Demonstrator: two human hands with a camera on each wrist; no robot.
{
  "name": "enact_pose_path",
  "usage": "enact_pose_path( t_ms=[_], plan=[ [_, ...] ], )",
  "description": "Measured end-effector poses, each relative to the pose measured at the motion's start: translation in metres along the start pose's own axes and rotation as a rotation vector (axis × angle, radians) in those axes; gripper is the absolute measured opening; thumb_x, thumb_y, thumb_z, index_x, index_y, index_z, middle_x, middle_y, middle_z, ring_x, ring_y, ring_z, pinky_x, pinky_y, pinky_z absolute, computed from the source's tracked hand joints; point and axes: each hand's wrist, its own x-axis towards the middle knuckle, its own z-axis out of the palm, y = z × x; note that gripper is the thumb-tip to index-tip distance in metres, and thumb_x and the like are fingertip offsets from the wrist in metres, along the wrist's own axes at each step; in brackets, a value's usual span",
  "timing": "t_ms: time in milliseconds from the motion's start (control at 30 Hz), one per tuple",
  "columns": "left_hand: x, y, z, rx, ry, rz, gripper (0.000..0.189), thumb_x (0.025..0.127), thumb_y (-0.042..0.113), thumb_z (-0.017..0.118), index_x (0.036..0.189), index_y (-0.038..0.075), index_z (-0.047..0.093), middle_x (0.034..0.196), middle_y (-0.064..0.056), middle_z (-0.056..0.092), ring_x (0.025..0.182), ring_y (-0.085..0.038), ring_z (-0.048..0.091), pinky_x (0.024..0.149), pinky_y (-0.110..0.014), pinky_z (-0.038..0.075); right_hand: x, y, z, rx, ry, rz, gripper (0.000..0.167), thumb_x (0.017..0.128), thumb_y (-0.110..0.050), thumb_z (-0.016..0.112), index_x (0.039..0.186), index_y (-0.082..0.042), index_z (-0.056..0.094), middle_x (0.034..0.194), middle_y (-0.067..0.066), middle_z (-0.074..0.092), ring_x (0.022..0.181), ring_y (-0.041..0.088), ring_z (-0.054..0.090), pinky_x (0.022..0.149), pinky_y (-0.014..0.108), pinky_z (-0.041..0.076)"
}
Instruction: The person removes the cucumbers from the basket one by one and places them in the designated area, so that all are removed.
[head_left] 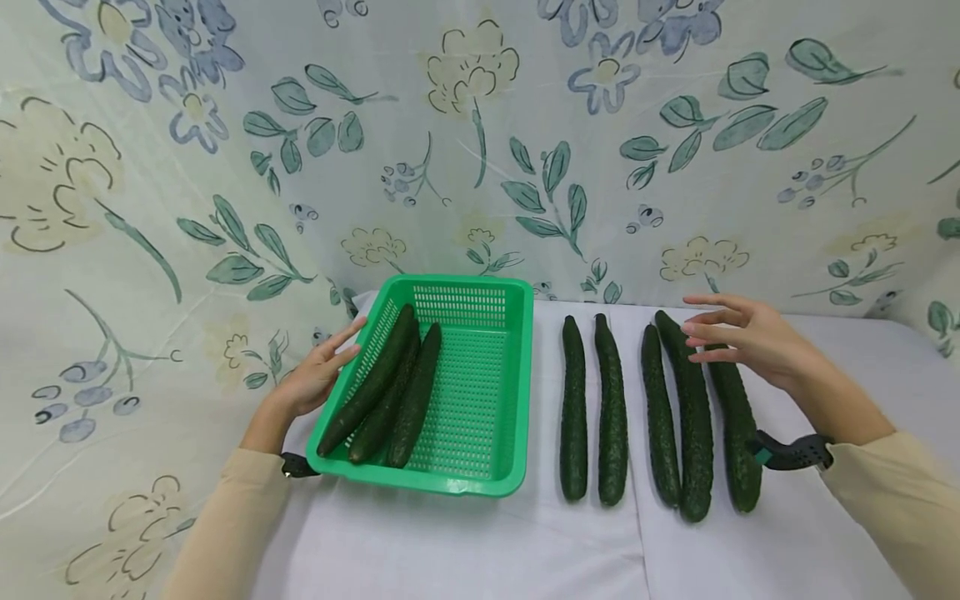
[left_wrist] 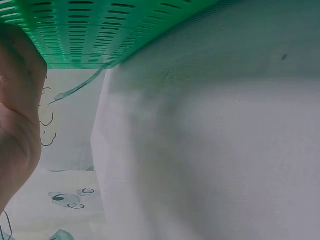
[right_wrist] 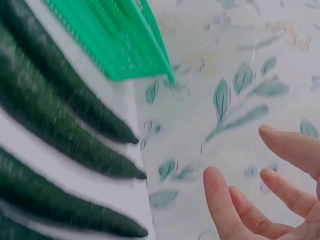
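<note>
My left hand (head_left: 318,375) lies along the left side of a green plastic basket (head_left: 519,400), fingers extended at its rim. Against the slotted basket wall (left_wrist: 90,35), part of this hand (left_wrist: 17,115) shows in the left wrist view. Three dark green cucumbers (head_left: 375,392) lie lengthwise in the basket's left half. My right hand (head_left: 757,337) hovers over the far ends of the rightmost cucumbers (head_left: 694,417), fingers spread and holding nothing. In the right wrist view, its fingers (right_wrist: 217,195) and thumb are apart, with cucumbers (right_wrist: 60,130) to the left.
Two more cucumbers (head_left: 574,408) lie side by side between the basket and the right-hand group. All rest on a white cloth (head_left: 465,550) over the table. A floral curtain (head_left: 480,167) hangs behind the table's far edge and along the left.
</note>
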Motion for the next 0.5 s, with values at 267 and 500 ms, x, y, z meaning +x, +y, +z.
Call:
enact_pose_path(
  t_ms=[267, 500],
  plan=[
    [0.0, 0.0, 0.0, -0.007, -0.006, 0.006, 0.058, 0.111, 0.028, 0.037, 0.162, 0.029, 0.011, 0.102, -0.002, 0.07, 0.048, -0.009, 0.054, 0.056, -0.026, 0.051, 0.015, -0.034, 0.033, 0.06, -0.039, -0.004, 0.047, 0.099, -0.014, 0.065, 0.143, -0.015, 0.047, 0.129, 0.021, 0.047, 0.095, 0.015, 0.068, 0.079, 0.04, 0.058],
    [0.0, 0.0, 0.0, 0.018, -0.003, 0.007, 0.057, 0.111, 0.029, 0.037, 0.162, 0.03, 0.012, 0.088, 0.0, 0.069, 0.046, -0.009, 0.051, 0.056, -0.026, 0.051, 0.029, -0.059, 0.06, 0.08, -0.097, -0.027, 0.06, 0.098, -0.015, 0.067, 0.151, -0.003, 0.039, 0.131, 0.026, 0.046, 0.099, 0.022, 0.066, 0.082, 0.043, 0.057]
  ],
)
